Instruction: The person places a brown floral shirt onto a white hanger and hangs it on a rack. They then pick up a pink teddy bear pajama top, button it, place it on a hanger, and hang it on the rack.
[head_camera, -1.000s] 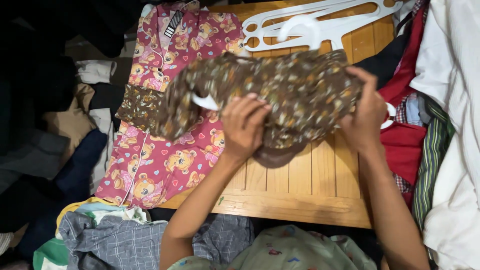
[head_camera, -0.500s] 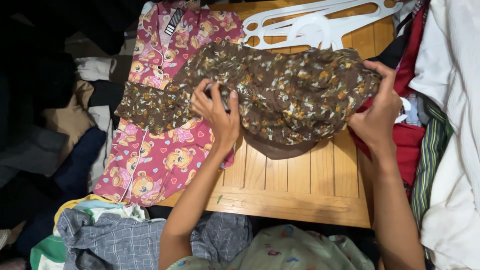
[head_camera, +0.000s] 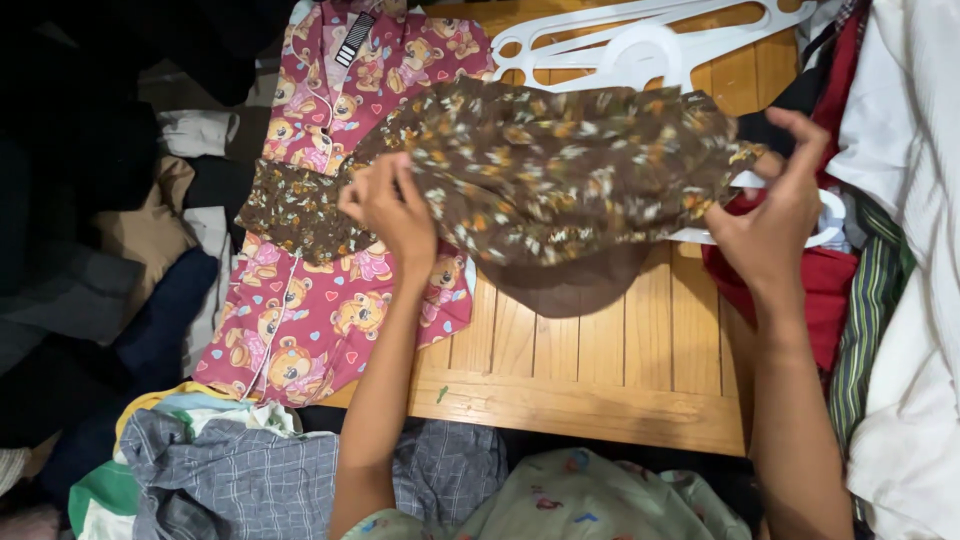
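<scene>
"Brown floral blouse (head_camera: 560, 170) lay spread on the wooden table (head_camera: 600, 370), flatter than a second earlier?"

"Confirmed. Left hand (head_camera: 390, 205) pinched its left side; right hand (head_camera: 770, 215) gripped its right edge, beside the white hanger (head_camera: 620, 45). Folding appeared underway."

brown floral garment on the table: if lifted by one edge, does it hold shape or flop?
Likely flops: the brown floral garment already sags and wrinkles between the left hand and right hand. Probably light, since fingertip pinches hold it. It may slide easily on the smooth wooden table.
</scene>
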